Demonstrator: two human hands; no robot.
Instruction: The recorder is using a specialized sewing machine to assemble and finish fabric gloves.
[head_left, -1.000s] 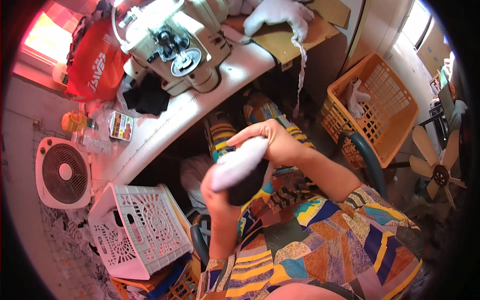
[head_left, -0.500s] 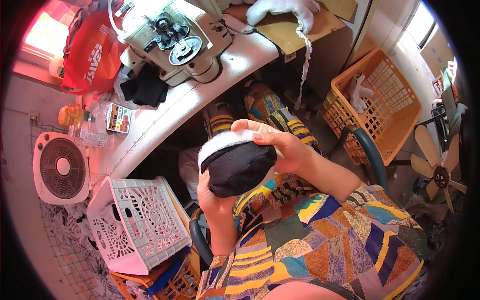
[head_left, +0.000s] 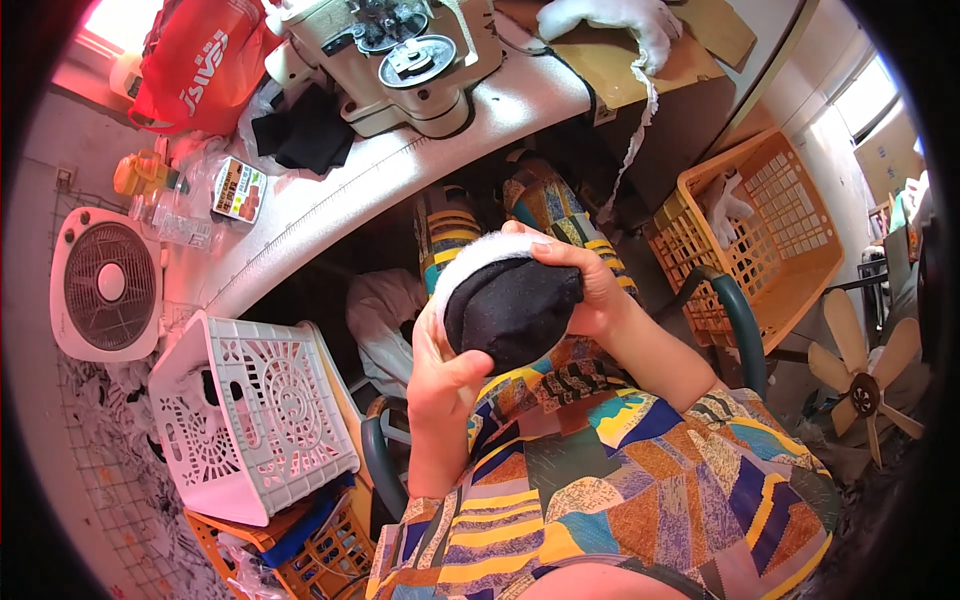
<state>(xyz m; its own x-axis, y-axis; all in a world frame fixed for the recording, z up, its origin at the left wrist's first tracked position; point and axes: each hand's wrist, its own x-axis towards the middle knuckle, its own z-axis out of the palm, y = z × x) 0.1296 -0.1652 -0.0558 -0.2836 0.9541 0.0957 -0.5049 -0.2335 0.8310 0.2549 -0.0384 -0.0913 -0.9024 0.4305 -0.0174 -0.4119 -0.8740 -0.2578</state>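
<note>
Over my lap I hold a rounded black cloth piece (head_left: 515, 315) with a fluffy white fleece edge (head_left: 470, 258); whether it is a slipper or a cap I cannot tell. My left hand (head_left: 443, 370) is closed on its near left side, the thumb pressed on the black cloth. On its right end, my right hand (head_left: 590, 285) grips it, the thumb on top near the white edge. Some fingers of both hands are hidden behind the piece.
Beyond my hands stands a sewing machine with a round metal disc (head_left: 417, 62) on a white table (head_left: 300, 220), beside folded black cloth (head_left: 305, 130). A white crate (head_left: 270, 420) and box fan (head_left: 108, 285) are at left. An orange basket (head_left: 780, 235) and bladed fan (head_left: 862, 392) stand right.
The view has shifted. My left hand has come round with its thumb on the front of the black cloth, and the piece is turned so more of its rounded face shows.
</note>
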